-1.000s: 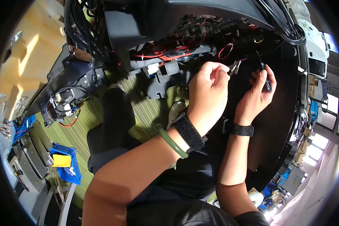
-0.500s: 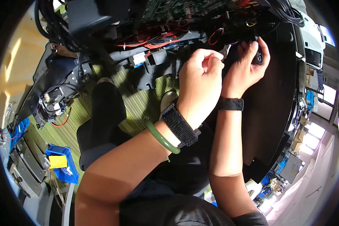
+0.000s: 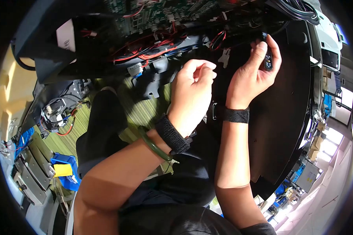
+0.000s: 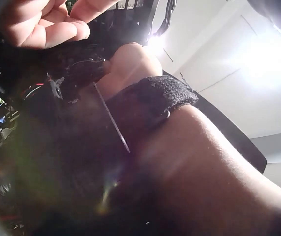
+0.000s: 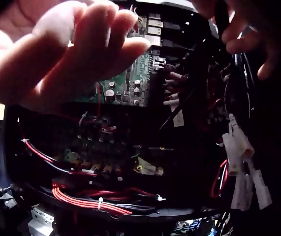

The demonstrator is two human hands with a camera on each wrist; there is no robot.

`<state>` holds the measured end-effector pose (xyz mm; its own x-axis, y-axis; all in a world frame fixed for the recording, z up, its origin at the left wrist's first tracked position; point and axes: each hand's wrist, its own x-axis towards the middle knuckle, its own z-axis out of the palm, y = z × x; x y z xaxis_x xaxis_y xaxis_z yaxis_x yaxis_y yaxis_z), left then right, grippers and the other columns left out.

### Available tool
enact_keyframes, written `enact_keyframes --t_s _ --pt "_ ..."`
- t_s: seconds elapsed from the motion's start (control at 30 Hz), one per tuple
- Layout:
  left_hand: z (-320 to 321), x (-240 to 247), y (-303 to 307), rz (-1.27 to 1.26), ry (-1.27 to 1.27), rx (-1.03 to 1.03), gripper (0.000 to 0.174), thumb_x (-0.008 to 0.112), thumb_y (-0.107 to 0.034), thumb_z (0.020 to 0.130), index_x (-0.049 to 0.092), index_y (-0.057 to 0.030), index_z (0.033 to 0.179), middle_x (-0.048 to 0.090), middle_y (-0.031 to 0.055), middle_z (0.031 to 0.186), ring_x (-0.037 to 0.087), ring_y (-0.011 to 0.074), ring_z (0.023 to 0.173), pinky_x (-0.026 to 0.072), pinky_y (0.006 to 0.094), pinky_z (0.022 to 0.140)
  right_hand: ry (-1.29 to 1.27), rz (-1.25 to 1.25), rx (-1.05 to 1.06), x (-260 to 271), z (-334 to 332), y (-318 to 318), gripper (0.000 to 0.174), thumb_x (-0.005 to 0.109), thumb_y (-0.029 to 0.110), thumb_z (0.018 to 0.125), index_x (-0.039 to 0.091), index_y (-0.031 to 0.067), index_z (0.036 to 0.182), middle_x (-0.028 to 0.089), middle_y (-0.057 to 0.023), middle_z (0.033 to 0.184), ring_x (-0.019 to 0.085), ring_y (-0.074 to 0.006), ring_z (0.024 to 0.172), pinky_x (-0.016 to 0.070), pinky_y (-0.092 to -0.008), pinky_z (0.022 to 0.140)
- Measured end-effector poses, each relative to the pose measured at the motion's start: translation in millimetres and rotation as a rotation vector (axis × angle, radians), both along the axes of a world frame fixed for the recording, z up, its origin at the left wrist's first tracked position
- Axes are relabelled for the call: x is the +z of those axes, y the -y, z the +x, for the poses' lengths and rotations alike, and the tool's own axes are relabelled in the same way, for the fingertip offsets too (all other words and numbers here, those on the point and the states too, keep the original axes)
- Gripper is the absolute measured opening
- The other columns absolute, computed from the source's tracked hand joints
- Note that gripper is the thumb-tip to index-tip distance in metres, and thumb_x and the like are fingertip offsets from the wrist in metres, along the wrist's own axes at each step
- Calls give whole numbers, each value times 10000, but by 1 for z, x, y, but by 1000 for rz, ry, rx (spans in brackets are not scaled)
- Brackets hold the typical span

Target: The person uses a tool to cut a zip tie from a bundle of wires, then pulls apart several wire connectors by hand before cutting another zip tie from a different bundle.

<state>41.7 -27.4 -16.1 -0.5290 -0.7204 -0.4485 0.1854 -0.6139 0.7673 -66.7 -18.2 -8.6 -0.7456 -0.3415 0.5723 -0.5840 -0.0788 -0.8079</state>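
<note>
With its fingers loosely curled, my left hand (image 3: pixel 193 92) stands left of the white connectors (image 3: pixel 224 57) and apart from them; nothing shows in its fingers (image 4: pixel 57 30). My right hand (image 3: pixel 252 76) grips a slim black device (image 3: pixel 268 60) between thumb and fingers, to the right of the connectors. In the right wrist view the left hand (image 5: pixel 76 51) is large at the upper left, the right hand (image 5: pixel 243 37) is dim at the upper right, and the white connectors (image 5: pixel 243 189) hang on their wires at the lower right.
A green circuit board (image 3: pixel 145 17) and bundled red and black wires (image 3: pixel 153 51) lie above the hands. A black panel (image 3: pixel 280 117) stretches along the right. On the left, a blue bin (image 3: pixel 65 166) holds something yellow. Black cables (image 3: pixel 298 13) are coiled at the upper right.
My left hand has moved left, away from the white connectors that were by its fingertips. The right hand still grips the black device. The head view has shifted, showing more of the circuit board.
</note>
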Motion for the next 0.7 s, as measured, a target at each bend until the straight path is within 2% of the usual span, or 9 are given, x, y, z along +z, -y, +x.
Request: enact_keyframes --t_s 0.07,0.1,0.17,0.27,0.37,0.4,0.47,0.57,0.7 --pt "-1 2 -2 16 13 -25 166 454 -101 869 562 -9 956 552 18 817 476 64 729 393 198 674 -69 51 -15 -3 -1 0 197 518 113 874 530 2 1037 536 10 878 413 -26 666 352 -154 597" --pt "2 4 -5 18 23 -28 166 454 -101 869 562 -9 956 552 18 817 476 64 729 393 198 674 -15 55 1 -2 -1 -4 194 519 110 873 532 2 1034 535 8 878 414 -26 668 354 -157 599" --pt "9 11 -6 -89 -11 -80 166 449 -99 871 558 -10 960 550 19 818 475 68 730 392 202 681 41 41 24 1 0 -4 190 520 108 872 533 2 1030 534 7 877 415 -26 669 356 -159 600" --pt "9 0 0 -223 68 -23 169 452 -132 873 557 -14 934 535 14 798 465 65 730 382 195 677 -85 -93 -27 4 -2 -5 184 523 105 869 536 1 1021 531 5 861 411 -25 660 357 -164 590" --pt "0 4 3 -84 5 1 180 472 -139 855 559 -7 940 544 9 802 461 64 703 375 192 658 -35 -8 -5 8 0 -11 176 529 98 859 543 7 1009 554 -12 870 457 -45 678 392 -182 611" --pt "-6 9 4 -91 13 -23 183 471 -138 855 560 -6 945 545 8 799 464 66 699 377 195 658 -106 38 -38 4 -6 -11 169 539 93 850 555 11 997 565 -24 883 478 -61 689 405 -192 626" --pt "-14 15 -5 -206 -20 -8 167 459 -109 861 561 -7 946 540 2 784 466 62 687 384 189 632 -29 38 -28 5 -4 -10 169 548 84 837 562 9 988 574 -46 895 513 -98 730 419 -218 671" --pt "-24 11 -16 -132 -55 -45 144 455 -95 882 542 -1 948 524 -17 779 457 43 697 384 179 628 -117 121 -53 5 -6 -9 167 523 65 862 545 2 1015 578 -28 893 523 -46 746 419 -165 651" --pt "-32 15 -14 -3 -122 -48 162 452 -128 900 529 -15 987 515 -29 824 460 44 709 398 184 648 -246 183 -102 4 -14 -8 173 530 64 858 550 14 1022 577 -14 888 506 -35 711 407 -154 626"
